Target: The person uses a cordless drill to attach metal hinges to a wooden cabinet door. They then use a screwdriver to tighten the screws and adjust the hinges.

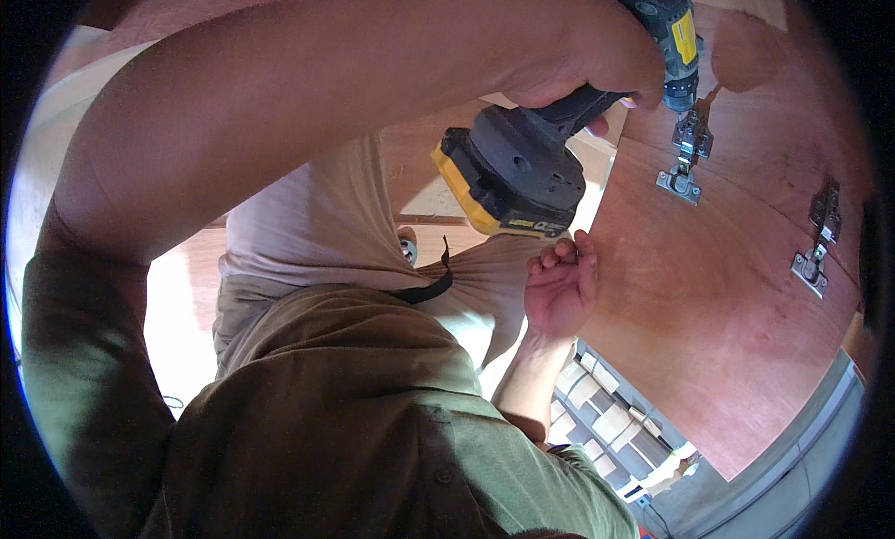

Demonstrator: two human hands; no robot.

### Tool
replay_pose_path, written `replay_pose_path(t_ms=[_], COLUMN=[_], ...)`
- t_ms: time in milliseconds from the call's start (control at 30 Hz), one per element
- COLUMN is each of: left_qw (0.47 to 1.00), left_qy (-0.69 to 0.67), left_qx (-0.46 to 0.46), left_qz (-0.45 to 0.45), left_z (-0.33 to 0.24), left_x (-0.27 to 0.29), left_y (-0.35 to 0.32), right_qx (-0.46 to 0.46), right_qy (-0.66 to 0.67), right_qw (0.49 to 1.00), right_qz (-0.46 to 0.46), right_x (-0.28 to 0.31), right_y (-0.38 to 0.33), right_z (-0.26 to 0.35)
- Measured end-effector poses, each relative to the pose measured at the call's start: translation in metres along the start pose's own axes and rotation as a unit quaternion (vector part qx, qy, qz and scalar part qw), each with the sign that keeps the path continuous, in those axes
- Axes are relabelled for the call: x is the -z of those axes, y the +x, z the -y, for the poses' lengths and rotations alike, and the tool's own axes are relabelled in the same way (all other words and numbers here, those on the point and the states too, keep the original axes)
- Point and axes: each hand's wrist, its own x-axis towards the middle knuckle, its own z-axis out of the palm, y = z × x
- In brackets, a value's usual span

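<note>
My left hand is wrapped round the handle of a black and yellow cordless drill. The drill's chuck points at the upper end of a metal cabinet hinge, and its bit meets or nearly meets the plate there. That hinge lies on a reddish-brown wooden panel. A second hinge sits farther right on the same panel. My right hand is palm up beside the panel's left edge, below the drill's battery. Its fingers are curled, thumb near the fingertips; anything held there is too small to make out.
Below the panel stands a grey rack or box with several pale blocks. My legs in light trousers are close on the left, with a dark strap hanging at the waist. A grey floor shows lower right.
</note>
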Motion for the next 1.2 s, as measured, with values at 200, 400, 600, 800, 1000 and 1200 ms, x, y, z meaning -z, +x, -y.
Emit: replay_pose_path(t_ms=[200,400,600,800,1000,1200], left_qw=[1.0,1.0,1.0,1.0,1.0,1.0], left_qy=[0.003,-0.002,0.004,0.003,-0.003,-0.01], left_qx=[-0.009,0.006,0.013,0.016,0.016,0.023], left_qz=[-0.009,-0.004,-0.006,-0.001,-0.004,0.0], left_z=[-0.007,-0.005,-0.003,-0.002,-0.003,-0.002], left_x=[0.002,0.003,0.004,-0.001,0.0,0.001], left_y=[-0.005,-0.006,-0.019,-0.013,-0.016,-0.019], right_qx=[-0.003,-0.001,-0.006,-0.001,-0.006,0.004], right_qy=[0.011,0.016,0.019,0.032,0.039,0.046], right_qw=[1.0,1.0,1.0,0.999,0.999,0.999], right_qz=[0.027,-0.004,0.007,0.018,0.028,0.017], right_x=[-0.008,-0.003,-0.002,-0.003,0.003,0.001], right_y=[0.004,0.003,0.006,0.005,0.004,-0.002], right_z=[0.003,0.004,0.006,0.008,0.009,0.009])
